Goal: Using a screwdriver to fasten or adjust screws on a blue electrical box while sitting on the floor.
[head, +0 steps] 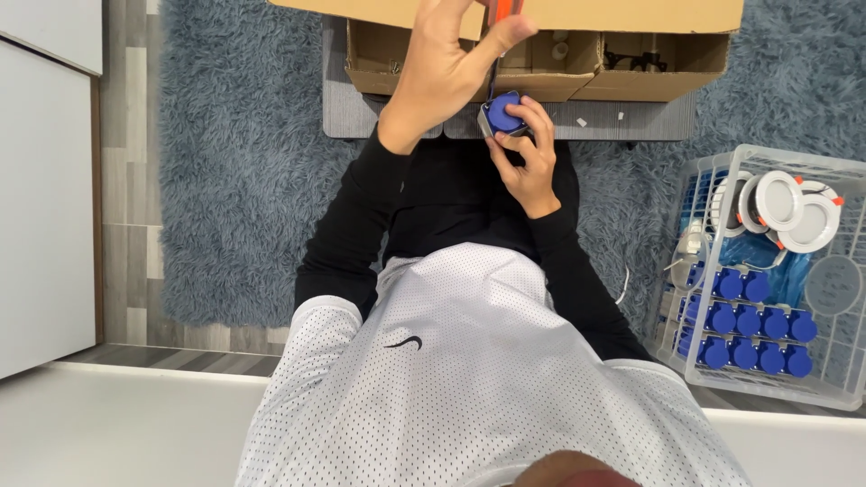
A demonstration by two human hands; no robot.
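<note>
Left hand [437, 77]: closed around orange-handled screwdriver [498, 9], thumb pressed along the handle, shaft dropping to the part below. Right hand [528, 158]: just beneath and beside the left, fingers curled around blue-capped round fitting [502, 113], thumb on its rim.

Advised for the step in hand: keep shaft square to the cap, steady the fitting against the palm, turn without side load; tip seating not visible.

Fitting: smooth blue plastic dome on grey metallic body. Beyond the hands: corrugated cardboard box [631, 13], matte, with compartments. Under the hands: shaggy grey-blue rug [244, 180]. Well off to the right hand's side: white plastic basket [848, 271] with matching blue-capped units [749, 320] and glossy white lamp rings [780, 200].
</note>
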